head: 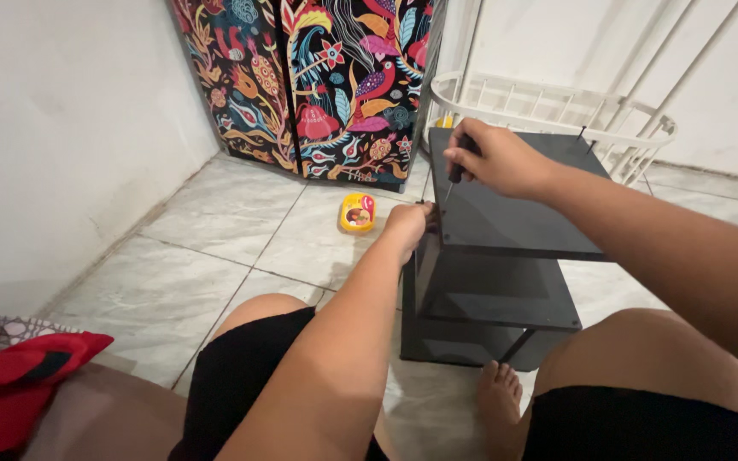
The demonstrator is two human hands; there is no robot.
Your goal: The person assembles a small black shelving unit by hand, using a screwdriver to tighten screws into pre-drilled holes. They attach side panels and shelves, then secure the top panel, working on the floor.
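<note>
A black flat-pack shelf unit (506, 222) stands on the tiled floor between my legs, with a top panel and a lower shelf. My right hand (493, 158) is closed around a dark-handled screwdriver (454, 173), its tip pointing down at the near-left corner of the top panel. My left hand (407, 226) presses against the left edge of that panel, fingers curled around the corner. A small screw sticks up at the far right corner (582, 132).
A small yellow box (357, 212) of little parts lies on the floor to the left. A white wire rack (557, 111) stands behind the shelf. A colourful patterned fabric wardrobe (318, 85) fills the back. Red cloth (19, 376) lies at the lower left.
</note>
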